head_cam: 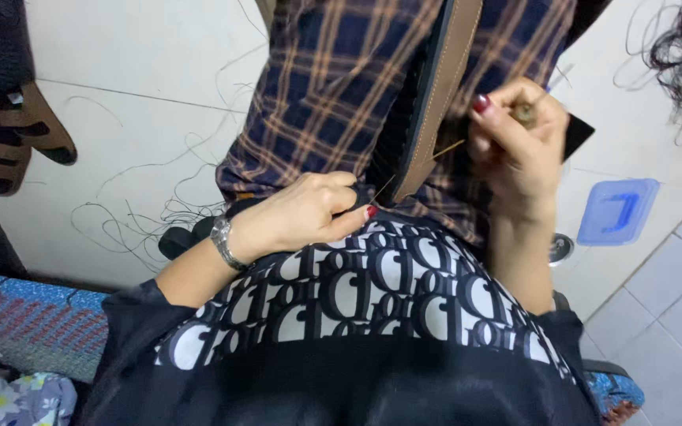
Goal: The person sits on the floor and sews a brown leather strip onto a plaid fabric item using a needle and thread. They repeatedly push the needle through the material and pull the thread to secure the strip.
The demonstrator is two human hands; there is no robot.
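Both hands worked at a shoe sole held between the knees. The left hand, a silver wristwatch on its wrist, had its fingers curled together, the red-nailed thumb and forefinger pinched at the near end of the shoe sole; what they pinched was too small to tell. The right hand was closed around a small tool, its thin point reaching left to touch the tan leather edge of the sole. That sole, tan with a dark ribbed underside, stood tilted against plaid trousers. Loose black threads trailed over the white tiled floor to the left. Striped sandals lay at the far left, and a blue plastic lid lay on the floor to the right.
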